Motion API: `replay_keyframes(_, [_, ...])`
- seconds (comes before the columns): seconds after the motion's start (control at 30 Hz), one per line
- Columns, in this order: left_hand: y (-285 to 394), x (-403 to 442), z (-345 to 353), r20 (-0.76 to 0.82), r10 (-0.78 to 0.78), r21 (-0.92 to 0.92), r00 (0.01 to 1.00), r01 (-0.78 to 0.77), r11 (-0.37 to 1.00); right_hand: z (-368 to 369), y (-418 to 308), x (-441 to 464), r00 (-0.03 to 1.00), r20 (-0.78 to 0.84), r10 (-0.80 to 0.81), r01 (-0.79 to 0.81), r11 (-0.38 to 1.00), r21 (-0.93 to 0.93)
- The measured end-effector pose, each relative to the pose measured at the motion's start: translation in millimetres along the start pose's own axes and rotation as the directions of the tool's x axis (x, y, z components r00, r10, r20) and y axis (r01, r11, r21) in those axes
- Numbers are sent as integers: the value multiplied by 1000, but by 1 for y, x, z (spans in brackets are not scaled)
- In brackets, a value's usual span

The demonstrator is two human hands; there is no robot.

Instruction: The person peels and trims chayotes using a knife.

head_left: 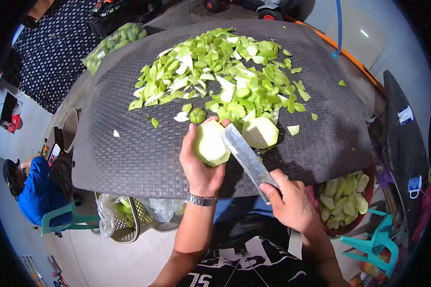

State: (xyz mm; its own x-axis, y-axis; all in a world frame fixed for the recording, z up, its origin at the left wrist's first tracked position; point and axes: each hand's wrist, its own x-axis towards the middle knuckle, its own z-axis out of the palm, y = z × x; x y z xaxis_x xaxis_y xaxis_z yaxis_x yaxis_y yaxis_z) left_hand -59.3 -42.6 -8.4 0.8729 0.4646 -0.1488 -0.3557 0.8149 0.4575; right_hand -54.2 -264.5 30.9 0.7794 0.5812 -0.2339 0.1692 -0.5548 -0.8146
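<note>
My left hand, with a metal watch at the wrist, cups a peeled pale green fruit or vegetable. Its exact kind I cannot make out. My right hand grips the handle of a broad-bladed knife, whose blade tip lies at the right side of that piece. Just right of the blade, a second peeled piece rests on the dark woven-pattern table. Beyond both hands spreads a heap of green peelings. A small ribbed green cut end lies close to my left fingertips.
A red basin of peeled pieces stands below the table's right side, near a teal stool. Under the left edge is a basket with plastic bags. A bag of green produce sits behind. At left, a person in blue sits on a chair.
</note>
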Motion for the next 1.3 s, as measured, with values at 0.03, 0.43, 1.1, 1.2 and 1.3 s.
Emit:
replay_keyframes(0.03, [-1,0,0,12,3,34,1000,-4,999,0,0,-1,1000,2,-3,3,1000,-17])
replay_keyframes(0.43, [6,-6,5,57,-107,300,993,86,950,-7,-5,2,998,56,31,-18,974,-224])
replay_keyframes(1.1, [0,-11,-1,47,-93,356,995,70,932,-13,25,27,958,277,-68,29,989,142])
replay_keyframes(1.2, [-10,-10,3,43,-80,218,996,69,974,4,24,21,941,336,47,-162,933,323])
replay_keyframes(1.3, [-14,-7,1,1,-78,293,997,74,953,13,33,21,879,476,-28,-305,735,606])
